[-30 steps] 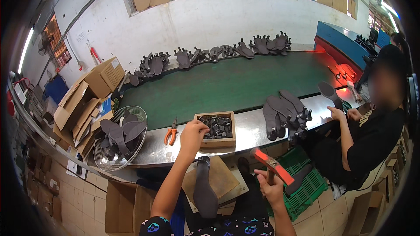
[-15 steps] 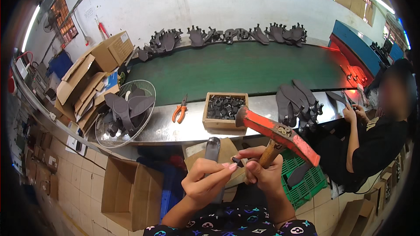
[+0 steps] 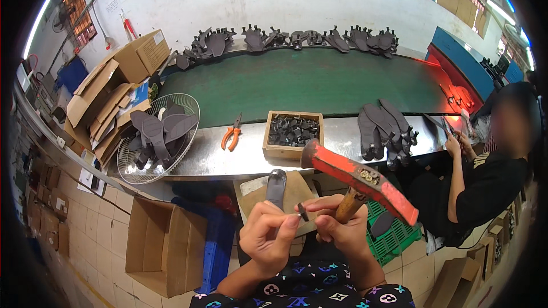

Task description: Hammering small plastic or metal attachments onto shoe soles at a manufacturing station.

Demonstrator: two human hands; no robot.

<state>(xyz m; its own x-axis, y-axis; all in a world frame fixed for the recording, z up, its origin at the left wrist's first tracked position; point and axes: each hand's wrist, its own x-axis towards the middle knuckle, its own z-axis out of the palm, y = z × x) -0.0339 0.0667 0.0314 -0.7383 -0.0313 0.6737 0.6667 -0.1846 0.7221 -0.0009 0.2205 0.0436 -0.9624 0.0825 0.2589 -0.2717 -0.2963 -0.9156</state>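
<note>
My right hand [image 3: 342, 227] grips the wooden handle of a hammer with a red head [image 3: 361, 181], which points up and to the right. My left hand [image 3: 268, 236] is close beside it, and the fingertips of both hands pinch a small dark part [image 3: 303, 212] between them. Just beyond my hands a dark shoe sole [image 3: 276, 187] lies on a cardboard-covered block [image 3: 297, 191]. Farther off, on the metal counter [image 3: 217, 159], a wooden box [image 3: 292, 134] holds several small dark parts.
Orange-handled pliers [image 3: 231, 135] lie left of the box. A wire basket [image 3: 157, 137] holds dark soles; more soles [image 3: 383, 125] lie at the right of the counter. A green conveyor belt [image 3: 308, 82] runs behind. Another person [image 3: 491, 177] sits at the right. An open carton [image 3: 165, 245] stands on the floor.
My left hand left the wooden box and came back to my right hand with a small part. The hammer rose from low at my side to in front of me.
</note>
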